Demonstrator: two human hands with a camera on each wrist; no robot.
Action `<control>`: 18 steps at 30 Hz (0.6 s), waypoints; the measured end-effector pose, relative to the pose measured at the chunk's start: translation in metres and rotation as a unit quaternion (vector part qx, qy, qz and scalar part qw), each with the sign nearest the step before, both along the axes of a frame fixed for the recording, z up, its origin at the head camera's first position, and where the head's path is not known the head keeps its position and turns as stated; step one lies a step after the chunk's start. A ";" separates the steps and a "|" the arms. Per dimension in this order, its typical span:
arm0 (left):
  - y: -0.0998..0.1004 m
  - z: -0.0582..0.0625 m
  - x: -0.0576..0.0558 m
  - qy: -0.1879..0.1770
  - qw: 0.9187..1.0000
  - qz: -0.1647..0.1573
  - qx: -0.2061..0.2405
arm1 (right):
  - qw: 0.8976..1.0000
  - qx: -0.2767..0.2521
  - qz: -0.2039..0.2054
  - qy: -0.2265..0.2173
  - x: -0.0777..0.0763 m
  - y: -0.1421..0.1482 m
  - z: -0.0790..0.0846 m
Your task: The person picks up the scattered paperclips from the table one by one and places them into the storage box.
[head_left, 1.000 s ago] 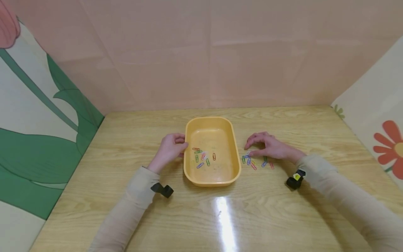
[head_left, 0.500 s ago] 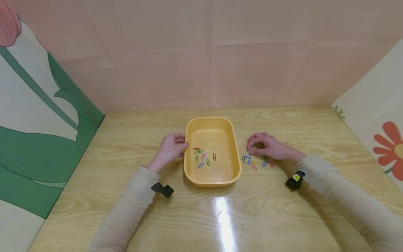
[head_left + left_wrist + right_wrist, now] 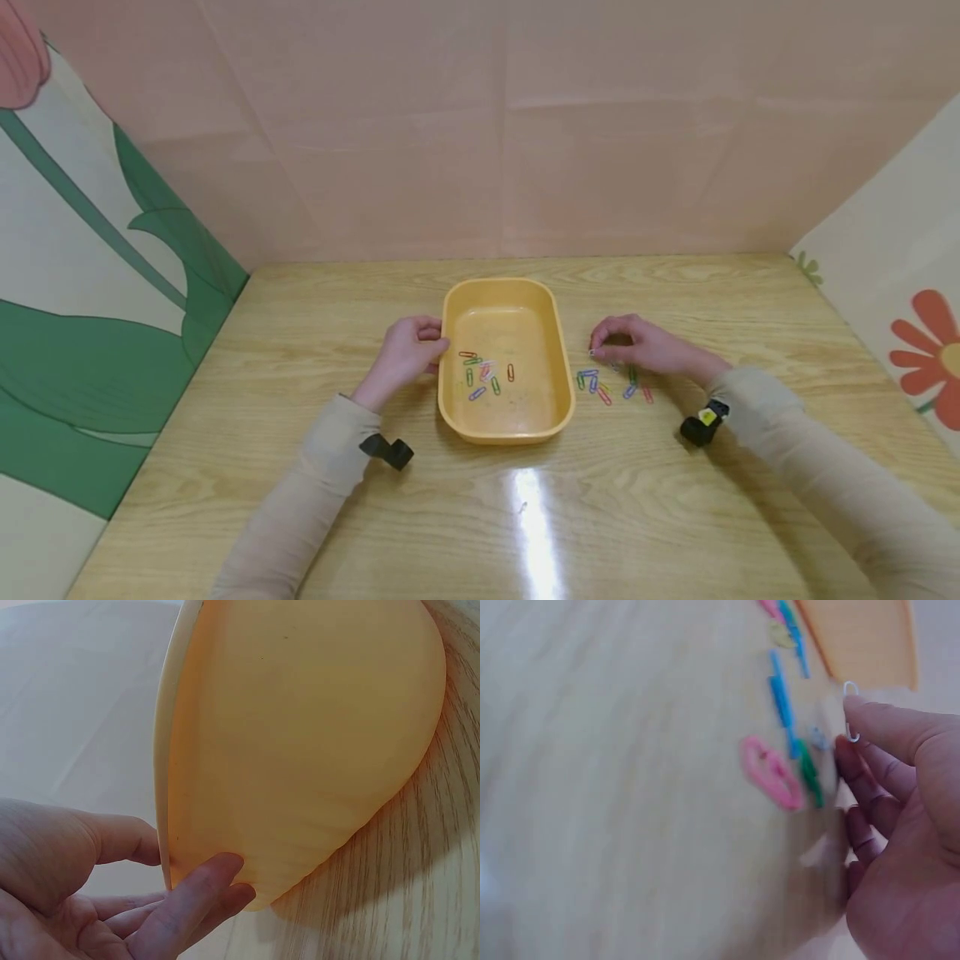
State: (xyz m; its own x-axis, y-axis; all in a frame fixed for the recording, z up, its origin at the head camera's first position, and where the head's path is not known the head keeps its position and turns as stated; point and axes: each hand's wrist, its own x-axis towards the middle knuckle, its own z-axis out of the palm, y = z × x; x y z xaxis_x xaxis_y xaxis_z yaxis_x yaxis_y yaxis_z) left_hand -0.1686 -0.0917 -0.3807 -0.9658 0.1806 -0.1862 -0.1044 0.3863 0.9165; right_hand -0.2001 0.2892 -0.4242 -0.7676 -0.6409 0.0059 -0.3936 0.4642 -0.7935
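Raised a little since the earlier frame, our right hand [image 3: 637, 343] pinches a white paper clip [image 3: 847, 724] in closed-up fingers, its long axis crossing the thumb tip, just right of the yellow tray [image 3: 517, 333], whose left edge our left hand [image 3: 405, 354] grips

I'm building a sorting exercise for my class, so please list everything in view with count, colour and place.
Table: 1, light wood, foreground
Tray: 1, yellow-orange, mid-table
Clips inside: roughly ten, overlapping; red, green, blue, pink, white; tray's nearer half
Loose clips: several; blue, green, pink, yellow, pale; right of the tray
Backdrop: 1, pink, behind the table
Left panel: 1, white with green leaves, pink bloom
Right panel: 1, white with orange-red flower
Sleeves: 2, beige, either side
Wrist cameras: 2, black, at the sleeve ends
Left hand: 1, gripping the tray's left rim
Right hand: 1, pinching a white clip
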 end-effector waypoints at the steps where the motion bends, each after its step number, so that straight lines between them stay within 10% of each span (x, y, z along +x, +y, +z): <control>1: 0.000 0.000 0.000 0.001 1.000 0.000 0.001 | 1.000 0.004 -0.007 -0.014 -0.002 0.002 -0.001; 8: -0.001 -0.002 -0.001 0.004 1.000 -0.003 0.001 | 0.993 0.025 -0.082 -0.081 -0.012 0.007 0.012; 18: 0.000 0.000 -0.002 -0.005 1.000 -0.004 -0.003 | 0.962 -0.143 -0.115 -0.203 -0.016 -0.011 0.043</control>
State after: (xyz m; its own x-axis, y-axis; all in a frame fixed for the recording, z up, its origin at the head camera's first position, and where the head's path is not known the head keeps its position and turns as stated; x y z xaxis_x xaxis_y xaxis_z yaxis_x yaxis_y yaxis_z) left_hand -0.1704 -0.0917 -0.3804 -0.9623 0.1879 -0.1966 -0.1100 0.3924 0.9132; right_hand -0.2166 0.2786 -0.3814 -0.8646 -0.4713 -0.1740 0.0628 0.2422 -0.9682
